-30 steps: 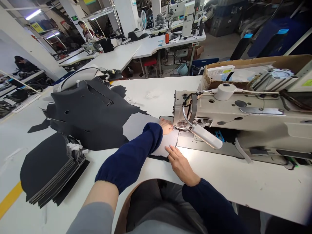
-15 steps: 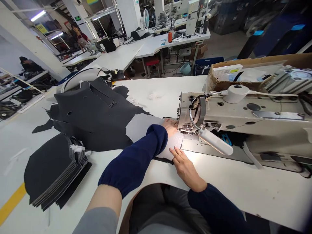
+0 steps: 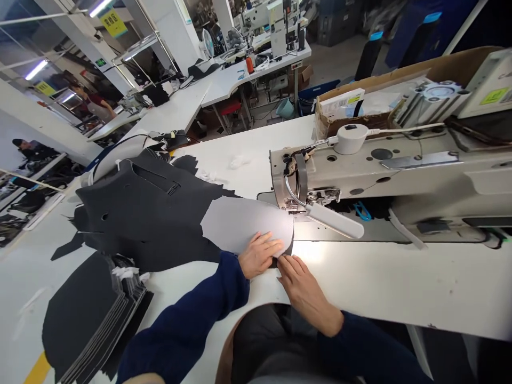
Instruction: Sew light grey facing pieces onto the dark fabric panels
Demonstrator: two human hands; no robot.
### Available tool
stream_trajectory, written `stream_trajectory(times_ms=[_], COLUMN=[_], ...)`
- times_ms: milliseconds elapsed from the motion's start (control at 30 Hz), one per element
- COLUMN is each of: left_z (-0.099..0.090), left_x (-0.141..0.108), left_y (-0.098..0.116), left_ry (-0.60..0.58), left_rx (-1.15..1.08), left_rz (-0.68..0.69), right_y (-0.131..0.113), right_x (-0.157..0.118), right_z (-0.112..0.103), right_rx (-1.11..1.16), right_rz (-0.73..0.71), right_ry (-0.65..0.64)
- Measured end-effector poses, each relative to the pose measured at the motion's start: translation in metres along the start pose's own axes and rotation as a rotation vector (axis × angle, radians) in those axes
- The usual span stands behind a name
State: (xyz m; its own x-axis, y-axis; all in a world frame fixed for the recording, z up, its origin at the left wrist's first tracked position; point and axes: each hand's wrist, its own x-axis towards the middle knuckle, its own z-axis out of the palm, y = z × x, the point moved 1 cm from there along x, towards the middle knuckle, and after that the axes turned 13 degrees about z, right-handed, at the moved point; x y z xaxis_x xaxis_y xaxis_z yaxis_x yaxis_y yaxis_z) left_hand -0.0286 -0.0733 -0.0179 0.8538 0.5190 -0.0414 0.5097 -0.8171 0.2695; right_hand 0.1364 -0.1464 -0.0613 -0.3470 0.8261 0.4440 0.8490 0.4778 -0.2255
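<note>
A light grey fabric piece (image 3: pixel 236 221) lies with its right end beside the needle area of a sewing machine (image 3: pixel 404 176). Black material shows under its lower right edge. My left hand (image 3: pixel 262 255) presses flat on the grey piece, fingers stretched out. At the near right edge, my right hand (image 3: pixel 306 290) has its fingertips on the fabric's corner, the thumb tucked in below them. The two hands almost touch. Left of the grey piece, a large black fabric piece (image 3: pixel 148 218) is spread over the table, partly beneath it.
A stack of black cut pieces (image 3: pixel 80 314) sits at the near left. A white lamp (image 3: pixel 334 220) juts out from the machine head. Behind the machine stands a cardboard box (image 3: pixel 326 125) of parts. Blue thread snips (image 3: pixel 362 210) lie under the machine arm. People work in the far left background.
My left hand has come back from beside the needle area to the near edge of the fabric. My right fingers have bent in at the corner. The view has shifted right.
</note>
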Motion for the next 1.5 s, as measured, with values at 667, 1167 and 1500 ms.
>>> stream_trajectory(times_ms=[667,1167,1500], left_z=[-0.006,-0.004,-0.013], left_x=[0.054,0.057,0.075], left_y=[-0.003,-0.035,-0.039], left_ry=[-0.034,0.034,-0.019], left_rx=[0.134,0.064,0.128], left_rz=[-0.115,0.074,0.039], right_y=[-0.006,0.013,0.02], right_x=[0.027,0.046,0.066], right_z=[0.018,0.028,0.025], right_rx=[-0.048,-0.049,-0.108], right_rz=[-0.042,0.011,0.016], right_ry=[-0.071,-0.098,-0.124])
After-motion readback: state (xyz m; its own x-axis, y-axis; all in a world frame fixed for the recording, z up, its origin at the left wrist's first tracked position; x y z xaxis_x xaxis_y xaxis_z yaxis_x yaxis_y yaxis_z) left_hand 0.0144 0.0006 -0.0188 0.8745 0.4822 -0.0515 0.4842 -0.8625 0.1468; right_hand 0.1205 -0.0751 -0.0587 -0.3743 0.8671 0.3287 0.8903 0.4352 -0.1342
